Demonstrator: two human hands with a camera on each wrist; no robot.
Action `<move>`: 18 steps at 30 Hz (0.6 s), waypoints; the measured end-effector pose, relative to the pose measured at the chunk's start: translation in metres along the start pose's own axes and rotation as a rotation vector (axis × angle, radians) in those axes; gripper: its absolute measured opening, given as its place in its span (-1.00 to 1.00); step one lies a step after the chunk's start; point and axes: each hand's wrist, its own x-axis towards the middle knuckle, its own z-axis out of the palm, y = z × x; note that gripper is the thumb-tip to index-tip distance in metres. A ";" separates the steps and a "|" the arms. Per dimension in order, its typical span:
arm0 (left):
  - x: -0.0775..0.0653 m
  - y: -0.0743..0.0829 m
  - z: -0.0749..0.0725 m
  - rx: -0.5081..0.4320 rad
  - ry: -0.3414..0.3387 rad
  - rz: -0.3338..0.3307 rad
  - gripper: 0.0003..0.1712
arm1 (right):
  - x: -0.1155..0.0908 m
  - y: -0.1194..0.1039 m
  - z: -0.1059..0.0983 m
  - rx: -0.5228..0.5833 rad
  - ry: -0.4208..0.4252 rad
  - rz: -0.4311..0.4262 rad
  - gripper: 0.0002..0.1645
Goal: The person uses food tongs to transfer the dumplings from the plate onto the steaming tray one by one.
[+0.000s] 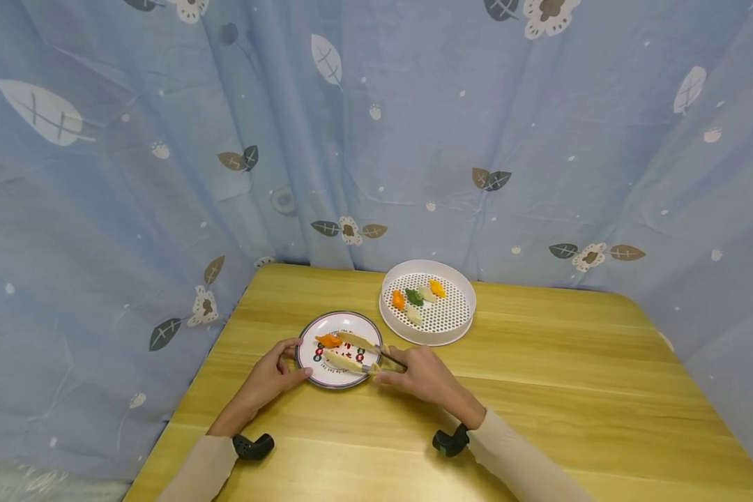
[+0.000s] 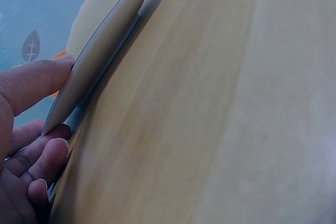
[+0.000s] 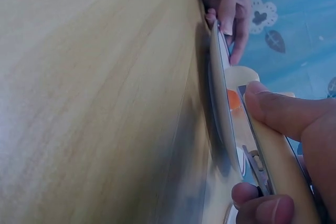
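Note:
A white plate [image 1: 350,324] with printed lettering and a dark rim lies on the wooden table, and an orange dumpling-shaped piece [image 1: 328,341] sits on it. My left hand [image 1: 275,373] holds the plate's left edge; the left wrist view shows the thumb at the rim [image 2: 102,51] and fingers below it. In my right hand [image 1: 427,376] are tongs [image 1: 359,341] with pale, broad tips. These tips are spread over the plate, one close beside the orange piece. Whether they touch it I cannot tell. From the right wrist, thumb and fingers wrap the tongs' handle [image 3: 283,177].
Behind the plate to the right stands a round white perforated tray [image 1: 470,307]. It bears several pieces, among them an orange one [image 1: 398,300], a green one [image 1: 414,298] and a yellow one [image 1: 437,288]. A blue patterned curtain [image 1: 414,139] hangs beyond the table [image 1: 571,390].

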 end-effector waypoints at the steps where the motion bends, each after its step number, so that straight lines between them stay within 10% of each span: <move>1: 0.000 0.000 0.000 0.003 0.002 -0.001 -0.19 | 0.001 0.000 0.001 -0.016 0.005 -0.004 -0.20; 18: 0.000 -0.002 0.000 -0.001 -0.003 0.021 -0.18 | 0.006 0.003 0.006 -0.122 0.041 -0.021 -0.28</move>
